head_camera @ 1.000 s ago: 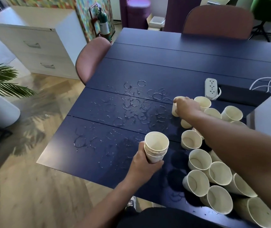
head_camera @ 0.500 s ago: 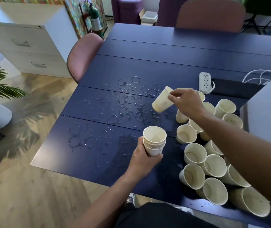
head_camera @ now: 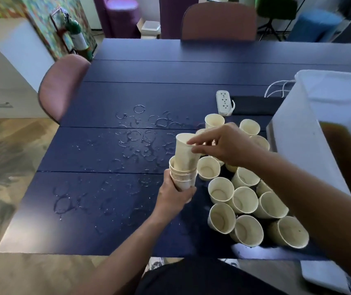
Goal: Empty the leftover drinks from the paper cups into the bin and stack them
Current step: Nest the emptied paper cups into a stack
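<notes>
The left hand [head_camera: 175, 193] reaches in from 6 o'clock, forearm angled up toward 1 o'clock, and its grip is wrapped round the lower wall of a stack of cups [head_camera: 183, 177] held just above the desk [head_camera: 98, 209]. The stack stands near upright, mouth up, long axis vertical with a slight lean toward 12 o'clock.

The right hand [head_camera: 227, 145] comes in from 4 o'clock, forearm crossing over the loose cups [head_camera: 244, 201], wrist bent down. Its grip pinches the rim of a single cup [head_camera: 184, 153] between thumb and fingertips; the other fingers are loosely spread. This cup is mouth up, base partly seated in the top of the stack, long axis near vertical, tilted a little toward 11 o'clock.

The loose cups stand mouth up in a tight cluster at 3 to 5 o'clock of the stack. A white bin [head_camera: 310, 133] holding brown liquid stands at 3 o'clock. Wet rings [head_camera: 140, 135] mark the desk at 10 to 12 o'clock of the stack
</notes>
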The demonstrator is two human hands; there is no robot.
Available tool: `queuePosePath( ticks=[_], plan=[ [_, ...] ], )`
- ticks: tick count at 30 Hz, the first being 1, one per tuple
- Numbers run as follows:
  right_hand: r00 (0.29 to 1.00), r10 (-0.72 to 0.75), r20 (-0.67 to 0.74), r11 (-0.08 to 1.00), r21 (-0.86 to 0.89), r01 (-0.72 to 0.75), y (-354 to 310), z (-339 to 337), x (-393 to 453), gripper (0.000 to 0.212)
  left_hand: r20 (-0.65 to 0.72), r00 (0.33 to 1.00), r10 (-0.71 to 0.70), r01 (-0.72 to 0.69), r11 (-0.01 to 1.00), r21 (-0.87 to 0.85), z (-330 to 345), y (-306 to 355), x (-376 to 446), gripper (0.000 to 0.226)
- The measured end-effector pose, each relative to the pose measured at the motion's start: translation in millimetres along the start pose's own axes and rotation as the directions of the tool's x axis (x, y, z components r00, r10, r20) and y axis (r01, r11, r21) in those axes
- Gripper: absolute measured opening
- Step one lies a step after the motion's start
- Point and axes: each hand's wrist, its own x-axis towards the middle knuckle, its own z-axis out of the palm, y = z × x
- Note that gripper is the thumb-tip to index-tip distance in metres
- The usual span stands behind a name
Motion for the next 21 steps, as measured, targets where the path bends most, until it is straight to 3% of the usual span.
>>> queuePosePath(
  ticks=[5,10,13,17,21],
  plan=[
    [0.990,0.032,0.134,0.999,0.023,-0.035,12,21,-16,0.016,0.007,0.999,0.043,-0.043,0.999,0.017,7,9,0,0.052],
    [0.981,0.061,0.183,0.993,0.088,-0.078,10,22,-13,0.015,-0.004,0.999,0.043,-0.043,0.999,-0.006,5,11,1,0.055],
    [0.987,0.157,-0.020,0.966,0.213,-0.149,17,11,5,0.012,0.002,0.998,0.056,-0.055,0.998,-0.012,-1,13,1,0.057],
    [0.912,0.283,-0.298,0.959,0.097,-0.266,47,0,40,0.018,0.022,0.997,0.070,-0.070,0.998,0.002,-7,17,4,0.059],
    [0.901,0.319,-0.296,0.930,-0.085,-0.357,84,-1,69,0.019,0.048,0.995,0.085,-0.086,0.996,0.019,-14,23,9,0.059]
  ],
)
